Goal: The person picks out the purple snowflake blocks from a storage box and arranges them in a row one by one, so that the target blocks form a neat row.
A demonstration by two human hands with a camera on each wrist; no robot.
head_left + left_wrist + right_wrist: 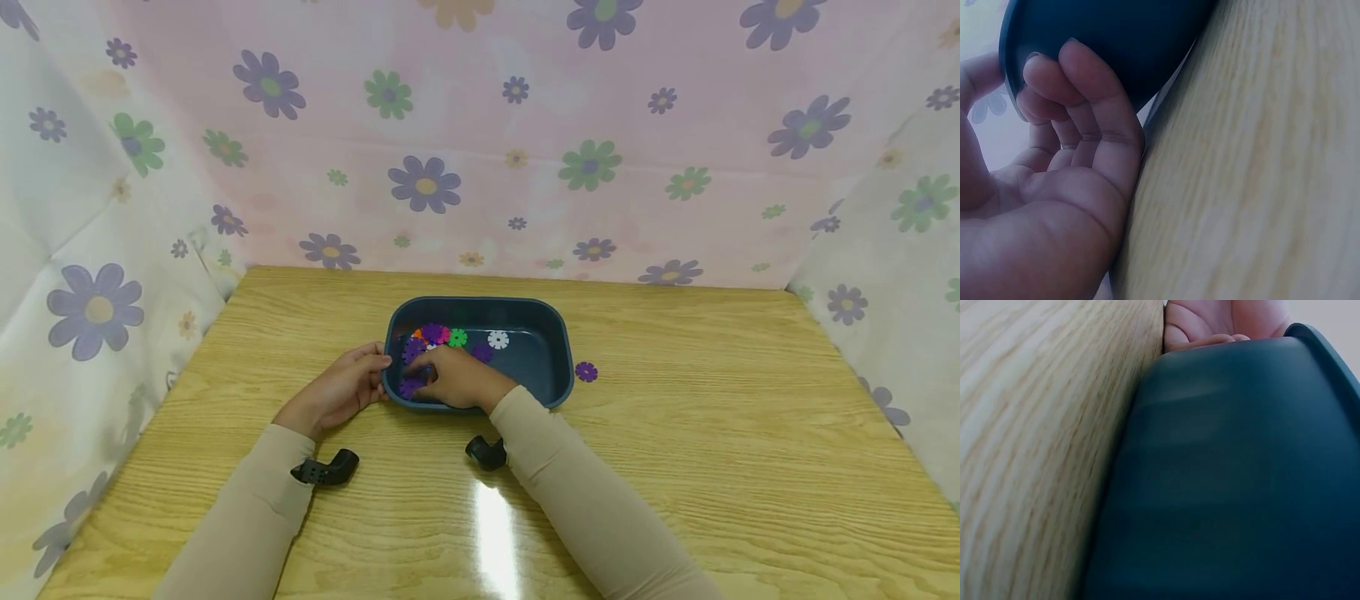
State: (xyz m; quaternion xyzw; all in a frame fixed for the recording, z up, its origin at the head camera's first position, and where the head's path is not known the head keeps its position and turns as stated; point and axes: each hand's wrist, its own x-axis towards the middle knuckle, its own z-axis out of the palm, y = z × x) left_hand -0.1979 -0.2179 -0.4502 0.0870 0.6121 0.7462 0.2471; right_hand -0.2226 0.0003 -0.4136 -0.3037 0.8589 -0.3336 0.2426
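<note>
A dark blue plastic basin sits on the table with several snowflake-shaped toy discs inside, mostly gathered at its left end. My left hand holds the basin's left end, thumb at the rim; in the left wrist view, the curled fingers rest against the outer wall. Reaching over the front rim, my right hand is inside the basin. Its thumb and index finger are spread apart near a purple disc; the other fingers are partly hidden. The right wrist view shows only the basin's outer wall and part of the left hand.
One purple disc lies on the wooden table just right of the basin. Inside, a white disc and a green disc lie near the back wall. Flower-printed cloth encloses the table's back and sides.
</note>
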